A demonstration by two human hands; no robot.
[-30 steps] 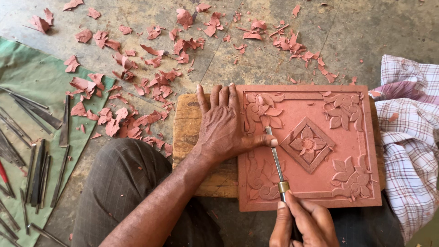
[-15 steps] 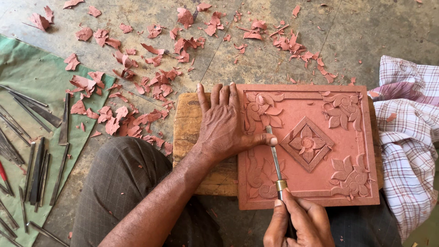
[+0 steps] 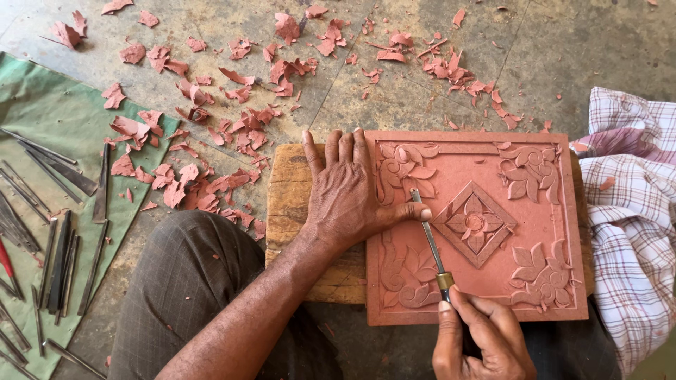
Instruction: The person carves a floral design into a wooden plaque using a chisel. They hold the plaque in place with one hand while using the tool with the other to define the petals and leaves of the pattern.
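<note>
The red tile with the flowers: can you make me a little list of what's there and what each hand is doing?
Tile: red clay tile with carved flowers and a diamond in the middle
Under it: wooden block
Left hand: left hand flat over tile edge and block, thumb against the tool
Right hand: right hand grips the carving tool
Floor: red scraps
Left side: metal tools on green cloth
Right side: checked cloth

My terracotta-red clay tile (image 3: 535, 232) carries carved leaf scrolls and a diamond-framed flower. Matching red shavings (image 3: 232, 127) dot the grey floor (image 3: 577, 49). Beside lie a green mat (image 3: 49, 127) and a plaid cloth (image 3: 634, 232).
</note>
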